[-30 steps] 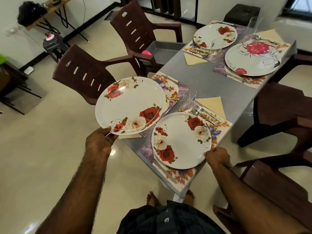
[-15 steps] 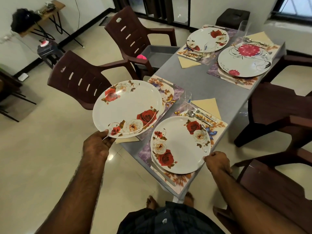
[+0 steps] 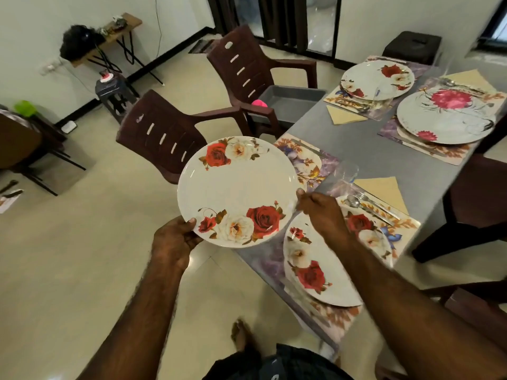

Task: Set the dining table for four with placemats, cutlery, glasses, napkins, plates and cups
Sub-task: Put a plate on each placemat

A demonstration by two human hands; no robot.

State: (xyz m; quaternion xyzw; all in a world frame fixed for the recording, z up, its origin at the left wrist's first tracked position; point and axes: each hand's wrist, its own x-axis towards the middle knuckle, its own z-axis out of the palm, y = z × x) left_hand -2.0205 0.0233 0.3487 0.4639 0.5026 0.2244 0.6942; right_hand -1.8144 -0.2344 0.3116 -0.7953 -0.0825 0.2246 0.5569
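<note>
Since the earlier frame, the right hand [image 3: 321, 212] has been lifted from the rim of the plate on the near placemat and brought to the right edge of the held plate [image 3: 237, 191], which has been carried off past the near left corner of the table [image 3: 367, 149]. That round, glossy white plate, printed with red and cream roses, is now gripped at its lower left rim by the left hand [image 3: 175, 239] and pinched at its right rim by the right hand, and is held over the floor and the table corner, just in front of the bare placemat [image 3: 310, 163]. No brand, label or writing can be read anywhere. Four plates are counted: the held one, a matching rose plate [image 3: 321, 272] on the near right placemat, another rose plate [image 3: 375, 78] at the far left place, and a larger plate with pink flowers [image 3: 444, 116] at the far right. Four floral rectangular placemats are laid on the smooth grey tabletop. Three folded yellow napkins can be made out, one of them a near napkin [image 3: 381, 190], beside which metal cutlery [image 3: 370, 204] is laid. Two clear glasses are faintly seen. Slatted brown plastic chairs [image 3: 164, 135] are set alongside.
</note>
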